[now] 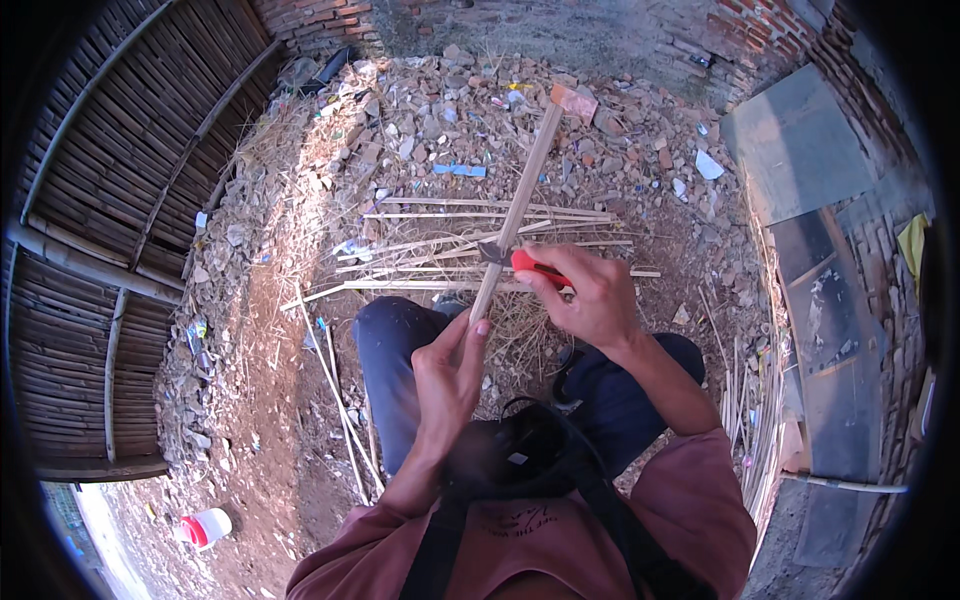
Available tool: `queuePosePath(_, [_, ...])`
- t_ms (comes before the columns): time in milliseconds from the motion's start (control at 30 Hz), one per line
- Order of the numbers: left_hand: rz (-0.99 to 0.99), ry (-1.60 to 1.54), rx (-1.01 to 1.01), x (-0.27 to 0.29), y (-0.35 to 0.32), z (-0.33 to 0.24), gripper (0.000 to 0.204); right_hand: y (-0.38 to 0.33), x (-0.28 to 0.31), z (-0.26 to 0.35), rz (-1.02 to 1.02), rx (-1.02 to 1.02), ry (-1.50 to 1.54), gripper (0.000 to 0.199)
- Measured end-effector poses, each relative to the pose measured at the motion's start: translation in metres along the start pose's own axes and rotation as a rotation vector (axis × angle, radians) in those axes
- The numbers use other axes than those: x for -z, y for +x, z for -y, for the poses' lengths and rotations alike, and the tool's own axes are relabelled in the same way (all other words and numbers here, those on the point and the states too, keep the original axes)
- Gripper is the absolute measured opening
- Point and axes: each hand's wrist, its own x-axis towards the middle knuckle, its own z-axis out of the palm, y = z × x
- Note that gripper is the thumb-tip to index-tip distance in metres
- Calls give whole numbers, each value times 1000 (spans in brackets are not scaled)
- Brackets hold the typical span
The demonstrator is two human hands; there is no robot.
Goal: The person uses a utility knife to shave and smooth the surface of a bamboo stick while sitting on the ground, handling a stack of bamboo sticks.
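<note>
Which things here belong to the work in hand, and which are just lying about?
In the work:
- long pale strip, in the left hand
- red-handled tool, in the right hand, dark blade at the strip
- thin strips on the ground, likely

Just lying about, it seems:
- white container with red lid
- blue scrap
- rubble

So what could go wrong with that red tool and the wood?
The red-handled tool might slip along the wooden strip toward the bare left grip, which holds its near end. The wood could also leave splinters there. The thin sticks on the ground might snap if stepped on.
</note>
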Motion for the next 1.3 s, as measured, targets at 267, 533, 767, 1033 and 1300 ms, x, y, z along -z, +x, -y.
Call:
queuePosePath(267, [107,80,76,9,-30,13,30,28,33,-69,-84,-343,40,27])
queuePosePath(533, [292,-135,83,19,-6,9,36,19,21,-36,19,-399,340,29])
queuePosePath(767, [453,-221,99,29,-3,21,38,2,-9,-22,159,-373,585,38])
queuePosePath(1033, [439,-6,108,37,-16,19,36,8,-11,-21,344,-631,687,35])
queuePosePath(1300, [391,-74,186,47,-20,17,23,4,-7,-17,291,-604,733,30])
